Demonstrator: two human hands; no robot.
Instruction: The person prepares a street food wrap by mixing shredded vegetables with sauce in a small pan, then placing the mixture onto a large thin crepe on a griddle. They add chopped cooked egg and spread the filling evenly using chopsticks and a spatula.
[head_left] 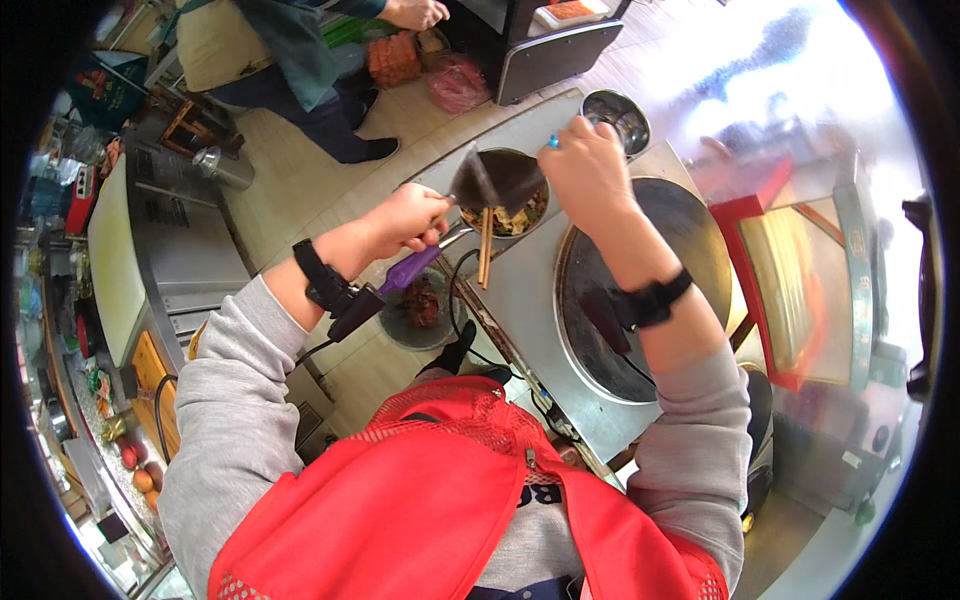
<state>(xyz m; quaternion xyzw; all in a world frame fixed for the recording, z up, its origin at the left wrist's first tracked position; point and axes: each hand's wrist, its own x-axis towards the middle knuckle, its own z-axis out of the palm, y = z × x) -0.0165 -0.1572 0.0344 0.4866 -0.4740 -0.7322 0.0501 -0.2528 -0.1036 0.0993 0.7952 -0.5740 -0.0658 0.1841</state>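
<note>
My left hand (410, 220) grips the purple handle of a scraper (408, 270). Its flat metal blade (478, 180) is raised over a steel bowl (535, 190) holding chopped food. My right hand (590, 170) is closed just right of the blade, above the bowl's rim. It pinches a small blue thing (552, 142) at the fingertips, and I cannot make out what it is. A pair of wooden chopsticks (485, 250) leans over the bowl's near edge. Both wrists wear black straps.
A round dark griddle (660, 300) is set in the steel counter right of the bowl, with an empty steel bowl (618, 115) behind it. A bucket of scraps (420, 305) stands on the floor. Another person (270, 50) stands at the far left by red and pink bags (395, 60).
</note>
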